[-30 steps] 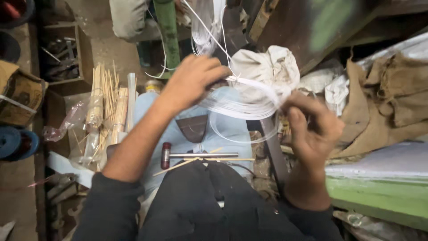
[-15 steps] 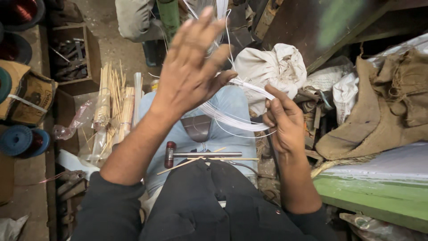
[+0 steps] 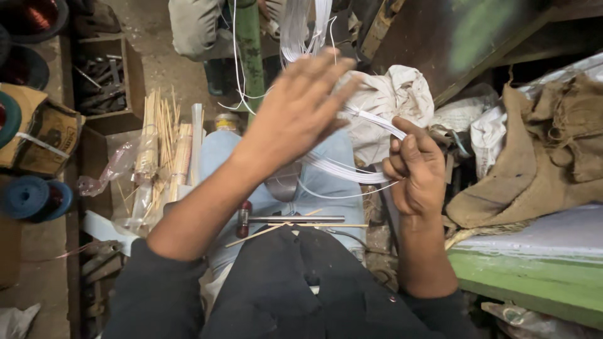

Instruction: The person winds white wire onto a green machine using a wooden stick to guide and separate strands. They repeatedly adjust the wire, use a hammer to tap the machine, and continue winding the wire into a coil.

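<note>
Left hand is raised flat, fingers spread and gripping nothing, its palm side against the bundle of white strands, seemingly to steady and guide them. Right hand is pinched closed on that bundle beside the white cloth sack; strands too many to count. One small hammer lies across the lap; one sheaf of thin sticks stands left.
</note>
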